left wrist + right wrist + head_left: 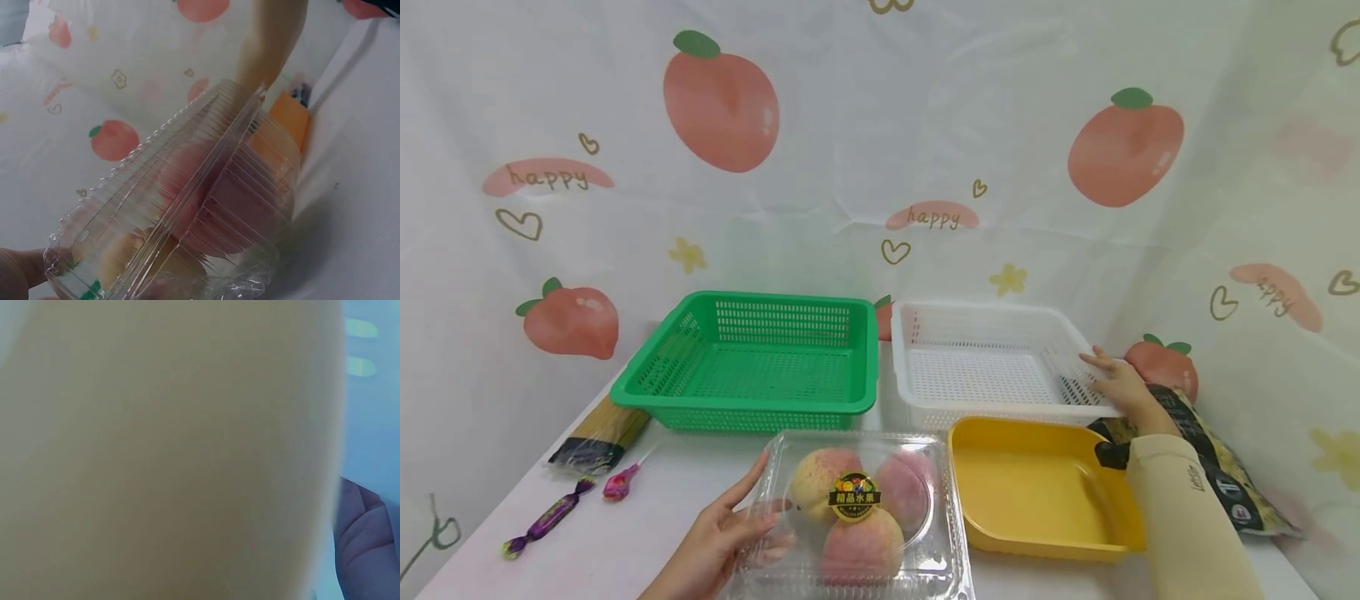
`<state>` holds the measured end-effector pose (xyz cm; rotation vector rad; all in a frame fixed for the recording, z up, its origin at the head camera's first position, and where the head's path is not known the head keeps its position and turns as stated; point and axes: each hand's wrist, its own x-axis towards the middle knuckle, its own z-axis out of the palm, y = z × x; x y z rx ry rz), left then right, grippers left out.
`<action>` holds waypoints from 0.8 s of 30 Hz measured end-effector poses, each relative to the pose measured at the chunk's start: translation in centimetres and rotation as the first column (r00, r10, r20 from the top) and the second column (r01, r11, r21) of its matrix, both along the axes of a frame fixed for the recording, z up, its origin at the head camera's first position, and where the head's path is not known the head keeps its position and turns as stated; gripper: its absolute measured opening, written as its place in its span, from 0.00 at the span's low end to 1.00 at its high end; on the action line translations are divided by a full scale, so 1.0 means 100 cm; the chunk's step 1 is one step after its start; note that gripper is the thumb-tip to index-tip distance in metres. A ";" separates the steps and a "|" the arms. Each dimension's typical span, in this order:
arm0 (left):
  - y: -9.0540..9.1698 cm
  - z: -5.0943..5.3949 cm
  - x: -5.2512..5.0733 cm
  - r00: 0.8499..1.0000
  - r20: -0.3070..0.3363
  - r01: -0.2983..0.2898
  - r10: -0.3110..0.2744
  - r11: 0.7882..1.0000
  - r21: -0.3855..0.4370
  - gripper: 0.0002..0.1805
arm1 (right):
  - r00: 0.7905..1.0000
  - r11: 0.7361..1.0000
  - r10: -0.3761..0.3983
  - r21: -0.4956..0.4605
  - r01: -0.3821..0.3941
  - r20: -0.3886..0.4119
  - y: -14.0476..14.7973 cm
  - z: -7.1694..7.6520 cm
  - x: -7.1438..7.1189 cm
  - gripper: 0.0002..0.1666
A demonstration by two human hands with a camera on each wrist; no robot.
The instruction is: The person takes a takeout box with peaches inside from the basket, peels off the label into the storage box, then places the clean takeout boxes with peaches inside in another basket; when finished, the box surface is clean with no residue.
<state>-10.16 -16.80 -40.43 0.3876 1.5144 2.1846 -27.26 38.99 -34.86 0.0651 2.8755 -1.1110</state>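
Clamshell box: While the left hand steadies its left side, the clear pack of peaches sits directly right of those fingers; whether its base touches the desk cannot be told.
Left fingers: Grasping the box at its side, part of them showing through the transparent wall.
Right hand: Fingers at the right rim of the white basket, beyond the box; whether they clench the rim or merely rest there cannot be told.
Plastic: Probably thin, slick and springy, light in itself, with the fruit supplying the weight.
Peaches: Three visible, likely easy to bruise and able to roll if the box tips.
Hold: Best taken low on opposite sides, fingers beneath the base; squeezing the lid could buckle it.
Yellow tray: Its rim stands just beside the box's right edge, the tightest margin, across from the left fingers.
Green basket: Ahead of the left fingers, with bare desk between.
Purple candy and lollipop: Left of the left fingers, bounding the open room.
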 end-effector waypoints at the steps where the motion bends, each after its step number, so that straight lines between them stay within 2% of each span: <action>1: 0.000 -0.001 0.000 1.000 0.008 -0.005 0.005 1.000 -0.005 0.35 | 1.000 1.000 0.003 0.007 -0.003 -0.001 0.000 0.000 0.000 0.34; 8: 0.001 -0.007 -0.002 0.996 0.054 -0.066 0.071 0.995 -0.078 0.33 | 1.000 0.999 0.024 0.048 -0.024 0.009 -0.001 0.002 -0.002 0.34; 15: 0.002 -0.011 -0.004 0.995 0.021 -0.097 0.100 0.989 -0.111 0.33 | 0.999 0.998 0.038 0.053 -0.039 0.011 -0.002 0.005 -0.005 0.34; 19: 0.003 -0.010 -0.005 0.995 0.038 -0.090 0.096 0.989 -0.121 0.32 | 0.999 0.997 0.053 0.047 -0.054 0.012 0.001 0.006 -0.006 0.34; 21: 0.004 -0.009 -0.005 0.995 0.048 -0.081 0.087 0.989 -0.120 0.36 | 0.998 0.997 0.064 0.042 -0.064 0.015 0.002 0.007 -0.005 0.33; 24: 0.004 -0.003 -0.007 0.996 0.045 -0.064 0.075 0.974 -0.217 0.42 | 0.995 0.993 0.093 0.066 -0.094 0.020 0.004 0.009 -0.003 0.32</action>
